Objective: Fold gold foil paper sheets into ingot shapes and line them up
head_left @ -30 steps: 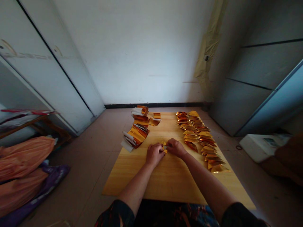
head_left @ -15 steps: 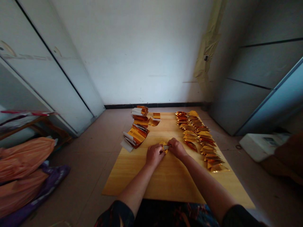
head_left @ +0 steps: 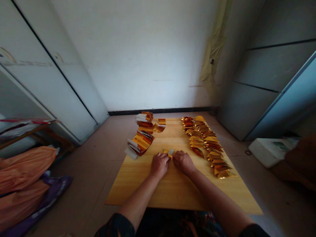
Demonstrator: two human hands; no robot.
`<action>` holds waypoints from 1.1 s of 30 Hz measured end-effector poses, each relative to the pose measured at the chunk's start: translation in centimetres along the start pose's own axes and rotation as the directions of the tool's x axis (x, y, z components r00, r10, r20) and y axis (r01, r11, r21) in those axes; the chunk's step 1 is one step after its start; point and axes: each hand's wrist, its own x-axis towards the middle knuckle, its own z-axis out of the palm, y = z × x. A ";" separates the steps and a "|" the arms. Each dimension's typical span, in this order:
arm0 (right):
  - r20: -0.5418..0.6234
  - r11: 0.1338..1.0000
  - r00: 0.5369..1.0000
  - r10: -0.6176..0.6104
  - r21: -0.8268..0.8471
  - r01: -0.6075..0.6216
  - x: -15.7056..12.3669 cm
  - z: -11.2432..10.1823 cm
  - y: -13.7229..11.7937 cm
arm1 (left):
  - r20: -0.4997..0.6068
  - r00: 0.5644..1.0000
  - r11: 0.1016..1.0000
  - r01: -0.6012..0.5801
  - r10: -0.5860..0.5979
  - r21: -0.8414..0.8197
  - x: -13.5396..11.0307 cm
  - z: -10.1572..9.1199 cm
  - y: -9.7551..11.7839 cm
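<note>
A small piece of gold foil paper [head_left: 170, 152] sits between my two hands at the middle of a yellow wooden board [head_left: 172, 187]. My left hand [head_left: 159, 163] is closed, its fingers pinching the paper's left side. My right hand [head_left: 182, 161] is closed too and grips the paper's right side. Most of the paper is hidden by my fingers. A long row of folded gold foil pieces [head_left: 204, 143] runs down the board just right of my right hand.
Stacks of unfolded gold foil sheets [head_left: 139, 143] lie at the board's far left, with more stacked foil [head_left: 146, 119] behind. Orange and purple bags [head_left: 24, 177] lie on the floor at left. A white box [head_left: 271, 150] sits at right. Wardrobe doors [head_left: 49, 75] stand left.
Both hands have drawn a little nearer to me with the foil paper still held between them. The view has shifted slightly.
</note>
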 end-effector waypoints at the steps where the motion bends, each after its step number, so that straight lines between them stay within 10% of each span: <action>1: 0.003 1.000 1.000 -0.014 -0.010 0.014 0.0 -0.2 0.2 | -0.003 1.000 1.000 -0.012 0.012 -0.005 0.1 -0.2 -0.2; 19: -0.077 0.994 0.994 -0.078 -0.076 0.072 0.0 -0.1 0.9 | -0.100 0.925 0.918 -0.344 0.368 0.198 1.7 0.7 -2.6; 28: -0.109 0.997 0.993 0.037 0.066 -0.029 -0.2 0.6 1.6 | -0.109 0.948 0.954 -0.300 0.299 0.012 1.6 0.7 -2.0; 33: -0.119 0.981 0.989 0.086 0.182 -0.063 -0.2 1.0 2.0 | -0.076 0.997 0.945 -0.057 0.034 -0.323 2.0 1.2 -2.5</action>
